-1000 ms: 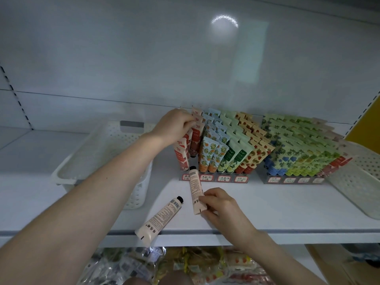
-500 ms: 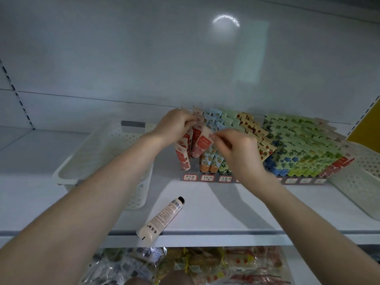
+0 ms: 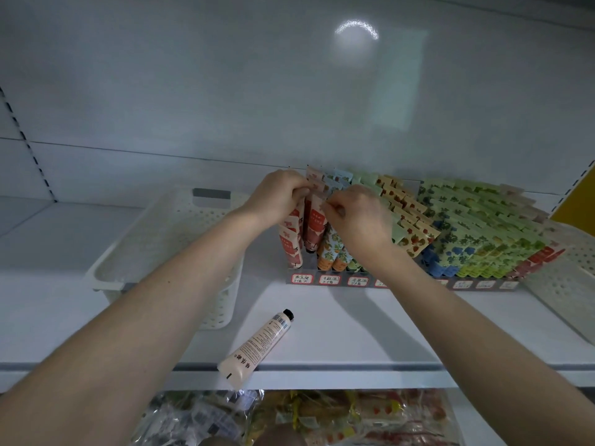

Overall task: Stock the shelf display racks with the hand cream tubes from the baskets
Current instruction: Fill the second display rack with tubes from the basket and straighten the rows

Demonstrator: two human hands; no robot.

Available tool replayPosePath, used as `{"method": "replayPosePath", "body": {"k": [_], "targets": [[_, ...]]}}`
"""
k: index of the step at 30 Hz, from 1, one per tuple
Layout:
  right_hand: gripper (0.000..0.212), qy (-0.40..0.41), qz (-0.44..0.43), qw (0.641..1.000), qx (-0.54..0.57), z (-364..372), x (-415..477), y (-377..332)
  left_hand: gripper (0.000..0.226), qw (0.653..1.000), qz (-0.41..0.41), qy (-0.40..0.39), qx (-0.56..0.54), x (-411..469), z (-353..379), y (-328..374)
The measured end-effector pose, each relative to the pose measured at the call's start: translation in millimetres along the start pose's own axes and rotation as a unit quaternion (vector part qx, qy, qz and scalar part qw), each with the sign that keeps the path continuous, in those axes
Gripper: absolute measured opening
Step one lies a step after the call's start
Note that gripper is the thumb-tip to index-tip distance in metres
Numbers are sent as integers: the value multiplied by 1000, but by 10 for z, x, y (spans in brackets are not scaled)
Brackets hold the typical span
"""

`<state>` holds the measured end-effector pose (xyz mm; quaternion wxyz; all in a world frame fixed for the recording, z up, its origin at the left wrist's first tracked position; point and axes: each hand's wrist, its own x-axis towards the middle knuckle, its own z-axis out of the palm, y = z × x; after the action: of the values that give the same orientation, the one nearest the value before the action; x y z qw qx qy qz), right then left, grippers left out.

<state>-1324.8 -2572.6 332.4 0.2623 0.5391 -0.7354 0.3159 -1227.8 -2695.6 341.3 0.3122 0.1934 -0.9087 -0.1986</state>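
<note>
Head view of a white shelf (image 3: 354,333) carrying two display racks. The left rack (image 3: 328,280), at 12 o'clock from the frame centre, has a strip of price labels along its front and holds lanes of upright tubes in red, orange-flowered, green and strawberry prints. The right rack (image 3: 476,284), just beside it at 3 o'clock, holds blue, green and red lanes.

The left hand (image 3: 277,196) has its fingers curled over the crimped tops of the leftmost-lane tubes (image 3: 291,246) and grips them, tilting them towards 9 o'clock. The right hand (image 3: 357,217), fingers curled, pinches the top of a red tube (image 3: 314,226) that stands cap-down in the second lane, touching the hand's fingertips (image 3: 331,206).

A loose tube (image 3: 257,346), cream with a black cap, lies flat near the shelf's front edge at 6 o'clock from the left rack, its cap pointing to 1 o'clock. A perforated left basket (image 3: 167,239) stands at 9 o'clock from the left rack; a right basket (image 3: 570,284) lies at 3 o'clock from the right rack. Wrapped packets (image 3: 322,416) fill the level below.
</note>
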Motion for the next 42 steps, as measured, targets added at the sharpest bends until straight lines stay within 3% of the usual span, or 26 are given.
{"method": "replayPosePath", "body": {"k": [5, 10, 18, 25, 29, 30, 33, 35, 42], "targets": [[8, 3, -20, 1000, -20, 46, -8, -12, 24, 1000, -2, -1, 4, -5, 3, 7], [27, -141, 42, 984, -103, 12, 131, -49, 24, 1000, 6, -4, 6, -4, -2, -3], [26, -191, 73, 971, -126, -7, 214, -93, 25, 1000, 28, -7, -8, -37, -23, 28], [31, -171, 47, 980, -90, 7, 175, -19, 26, 998, 51, -28, 4, -40, -53, 65], [20, 0, -8, 1000, 14, -63, 34, -8, 25, 999, 39, -31, 2, -34, -57, 77], [17, 4, -22, 998, 56, -117, -41, -52, 24, 999, 36, -31, 5, -28, -54, 70], [15, -158, -76, 970, 168, -251, -389, -284, 22, 999, 28, -32, 29, -6, -39, 45], [16, -247, -117, 944, 187, -237, -662, -432, 22, 998, 21, -34, 39, 2, -32, 40], [55, -282, -172, 932, 149, 105, -1307, -813, 24, 999, 4, -40, 36, -32, -58, 102]]}}
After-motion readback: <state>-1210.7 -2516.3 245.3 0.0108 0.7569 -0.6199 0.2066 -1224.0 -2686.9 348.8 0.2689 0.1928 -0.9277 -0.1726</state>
